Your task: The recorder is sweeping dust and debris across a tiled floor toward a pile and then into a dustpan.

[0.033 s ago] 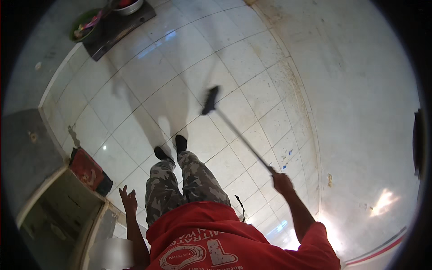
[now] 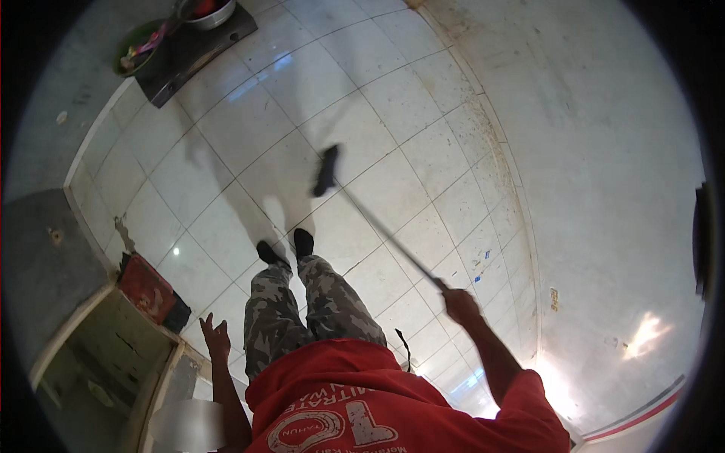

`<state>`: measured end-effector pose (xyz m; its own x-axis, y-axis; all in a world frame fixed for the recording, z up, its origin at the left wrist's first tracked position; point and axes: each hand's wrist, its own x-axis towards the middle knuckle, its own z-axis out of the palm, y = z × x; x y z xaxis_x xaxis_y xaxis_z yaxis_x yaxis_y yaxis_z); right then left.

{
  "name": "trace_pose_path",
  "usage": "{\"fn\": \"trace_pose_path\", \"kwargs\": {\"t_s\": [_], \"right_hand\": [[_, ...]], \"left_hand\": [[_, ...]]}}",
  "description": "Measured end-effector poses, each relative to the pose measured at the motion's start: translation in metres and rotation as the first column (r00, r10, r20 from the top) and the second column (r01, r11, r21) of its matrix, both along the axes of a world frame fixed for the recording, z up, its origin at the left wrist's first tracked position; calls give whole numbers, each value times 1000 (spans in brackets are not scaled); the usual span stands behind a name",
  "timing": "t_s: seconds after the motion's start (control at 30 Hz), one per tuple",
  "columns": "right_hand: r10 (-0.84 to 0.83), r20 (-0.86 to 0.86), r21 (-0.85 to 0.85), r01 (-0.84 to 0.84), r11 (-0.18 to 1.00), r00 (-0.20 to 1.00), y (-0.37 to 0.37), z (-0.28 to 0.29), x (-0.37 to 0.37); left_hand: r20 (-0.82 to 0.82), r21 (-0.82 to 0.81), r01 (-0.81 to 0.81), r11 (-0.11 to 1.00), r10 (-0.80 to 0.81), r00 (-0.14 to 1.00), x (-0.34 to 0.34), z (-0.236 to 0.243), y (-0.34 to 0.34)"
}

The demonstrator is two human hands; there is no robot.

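Observation:
My right hand [image 2: 461, 306] grips the upper end of a long, thin grey handle. It belongs to a broom [image 2: 389, 235] that slants away across the floor. The dark broom head [image 2: 326, 171], slightly blurred, is over the pale tiles ahead of my feet. Held out at my left side, my left hand [image 2: 217, 337] has its fingers spread and nothing in it. Several small blue scraps [image 2: 477, 278] lie on the tiles to the right of the handle.
A dark low stand [image 2: 168, 74] at the far left bears a metal pot [image 2: 219, 16] and a green basin [image 2: 121, 54]. A red and black mat [image 2: 151, 293] lies by the doorway at left. The wall [image 2: 604, 174] rises on the right, with dirt along its base.
The broom head has swung to the left across the tiles. My right hand has shifted slightly left with the handle, while my left hand and feet stay nearly in place.

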<state>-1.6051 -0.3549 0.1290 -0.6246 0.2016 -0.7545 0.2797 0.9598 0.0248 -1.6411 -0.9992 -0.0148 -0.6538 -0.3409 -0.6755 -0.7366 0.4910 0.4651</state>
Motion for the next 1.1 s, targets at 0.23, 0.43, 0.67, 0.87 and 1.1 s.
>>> {"fn": "trace_pose_path", "kwargs": {"t_s": [0.23,0.43,0.67,0.87,1.1], "right_hand": [[99,-216,-424,-185,887,971,-243,-161,-156],[40,-129,-340,-82,937,991,-246,-225,-238],[-126,17,241,119,963,992,4,-55,-143],[-89,-98,111,99,989,991,13,16,-137],[322,-68,-268,-328,906,944,-108,-119,-230]], "left_hand": [[-99,30,193,981,-189,977,-101,27,33],[-158,55,157,986,-147,976,-156,35,-3],[-61,-47,163,986,-165,984,-186,2,-54],[-106,-54,169,984,-174,979,-229,-2,-25],[-115,8,64,998,-63,991,-235,10,12]]}}
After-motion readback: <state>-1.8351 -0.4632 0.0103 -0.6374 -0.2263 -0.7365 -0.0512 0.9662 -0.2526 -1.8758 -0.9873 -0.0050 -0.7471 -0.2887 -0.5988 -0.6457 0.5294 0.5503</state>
